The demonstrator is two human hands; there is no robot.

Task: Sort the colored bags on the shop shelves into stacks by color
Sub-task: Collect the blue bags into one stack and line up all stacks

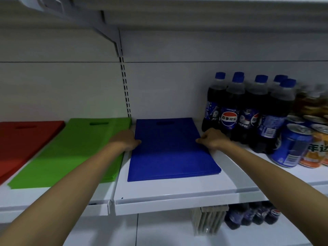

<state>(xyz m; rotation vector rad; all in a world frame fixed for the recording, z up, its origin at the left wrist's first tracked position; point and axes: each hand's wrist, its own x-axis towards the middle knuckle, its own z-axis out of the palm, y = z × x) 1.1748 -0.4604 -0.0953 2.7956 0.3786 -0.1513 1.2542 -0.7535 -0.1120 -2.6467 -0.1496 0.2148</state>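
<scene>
Three flat stacks of bags in the head view, side by side on the white shelf (177, 189): red stack (26, 139) far left, green stack (71, 151) next, blue stack (170, 153) right of that, parted from the green by a narrow strip of bare shelf. One colour per stack, as far as visible; handle cut-outs toward the back wall.

Both hands on the blue stack, about halfway along its length. Left hand (126, 141) at the left long edge, fingers curled onto it, forearm crossing above the green stack's right edge. Right hand (211, 139) at the right long edge, thumb and fingers pinching it. Grasping on both sides, not released.

Long axis of the blue stack running from the front lip to the back wall, almost straight away from the body, near right corner fanned a little. Neither hand nearer: stack squarely between the two.

Just right of the right hand, cola bottles (248, 110), with cans (291, 148) beyond; more bottles (252, 217) on the shelf below.

Probably squaring up the blue stack, with the sorting close to finished. Next, likely: press both edges inward evenly, minding the bottles beside the right knuckles.
</scene>
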